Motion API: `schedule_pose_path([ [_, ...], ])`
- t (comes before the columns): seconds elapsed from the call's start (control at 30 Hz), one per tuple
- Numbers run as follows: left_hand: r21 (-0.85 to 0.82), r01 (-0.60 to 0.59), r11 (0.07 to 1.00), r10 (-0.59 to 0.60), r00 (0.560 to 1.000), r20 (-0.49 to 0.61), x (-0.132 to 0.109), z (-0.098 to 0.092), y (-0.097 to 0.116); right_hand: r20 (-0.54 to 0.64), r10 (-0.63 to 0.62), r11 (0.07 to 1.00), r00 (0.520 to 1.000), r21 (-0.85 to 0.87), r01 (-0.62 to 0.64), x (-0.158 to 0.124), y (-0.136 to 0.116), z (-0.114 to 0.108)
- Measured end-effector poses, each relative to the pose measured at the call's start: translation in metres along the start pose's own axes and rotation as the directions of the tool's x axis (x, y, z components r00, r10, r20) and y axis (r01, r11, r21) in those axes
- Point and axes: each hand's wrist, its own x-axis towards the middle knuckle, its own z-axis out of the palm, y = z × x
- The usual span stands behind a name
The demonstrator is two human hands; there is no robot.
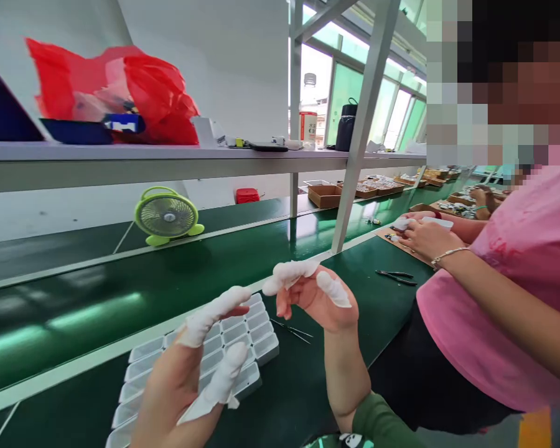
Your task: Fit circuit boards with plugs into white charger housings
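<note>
My left hand (pixel 186 379) is raised over a clear plastic compartment tray (pixel 242 348) on the green bench. Its forefinger and thumb wear white finger cots and are stretched apart, holding nothing. My right hand (pixel 315 298) hovers higher and to the right, palm toward me, fingers loosely curled. It also wears white cots on thumb and forefinger, and I see nothing in it. Thin tweezers (pixel 293 331) lie on the mat just below the right hand.
A person in a pink shirt (pixel 508 298) works close at my right, hands (pixel 424 236) on small parts. Pliers (pixel 396 277) lie between us. A green fan (pixel 167 216) stands on the conveyor belt. A shelf (pixel 168 155) above carries a red bag (pixel 121 93) and bottles.
</note>
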Motion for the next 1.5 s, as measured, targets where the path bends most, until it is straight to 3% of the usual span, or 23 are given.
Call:
schedule_pose_path([
  [0.1, -0.078, -0.049, 0.996, 0.053, 0.998, 0.047, 0.007, 0.006, -0.001, 0.130, 0.149, 0.969, 0.980, 0.178, -0.171, 0.005, 0.006, -0.007],
  [0.33, -0.242, -0.026, 0.970, -0.006, 0.991, -0.131, 0.020, 0.009, -0.013, 0.317, 0.285, 0.912, 0.905, 0.201, -0.357, 0.012, 0.005, -0.005],
  [0.47, -0.298, 0.002, 0.954, -0.031, 0.995, -0.093, 0.024, 0.011, -0.016, 0.404, 0.289, 0.909, 0.868, 0.167, -0.381, 0.013, 0.001, 0.001],
  [0.77, -0.251, -0.039, 0.967, 0.039, 0.999, -0.003, 0.028, 0.022, -0.017, 0.432, 0.242, 0.890, 0.869, 0.257, -0.376, 0.012, 0.011, 0.011],
  [0.97, -0.162, 0.040, 0.986, -0.018, 0.991, 0.132, 0.032, 0.009, -0.021, 0.433, 0.264, 0.892, 0.862, 0.229, -0.389, 0.013, 0.012, 0.014],
  [1.17, -0.299, -0.053, 0.953, 0.058, 0.998, 0.008, 0.034, -0.005, -0.022, 0.452, 0.203, 0.888, 0.869, 0.289, -0.358, 0.015, 0.014, 0.014],
  [1.23, -0.325, -0.094, 0.941, 0.077, 0.995, -0.065, 0.034, -0.003, -0.022, 0.413, 0.178, 0.902, 0.893, 0.294, -0.316, 0.011, 0.016, 0.015],
  [1.3, -0.340, -0.133, 0.931, 0.095, 0.988, -0.124, 0.033, 0.000, -0.022, 0.314, 0.132, 0.950, 0.940, 0.229, -0.210, 0.005, 0.017, 0.017],
  [1.37, -0.355, -0.147, 0.923, 0.103, 0.985, -0.141, 0.033, 0.004, -0.021, 0.164, 0.055, 0.998, 0.985, -0.003, -0.056, 0.000, 0.018, 0.020],
  [1.43, -0.367, -0.134, 0.921, 0.092, 0.987, -0.129, 0.034, 0.008, -0.019, 0.103, -0.067, 0.935, 0.992, -0.340, 0.099, -0.002, 0.018, 0.024],
  [1.5, -0.376, -0.105, 0.921, 0.066, 0.991, -0.115, 0.033, 0.012, -0.018, 0.172, -0.158, 0.801, 0.972, -0.553, 0.228, -0.002, 0.018, 0.027],
])
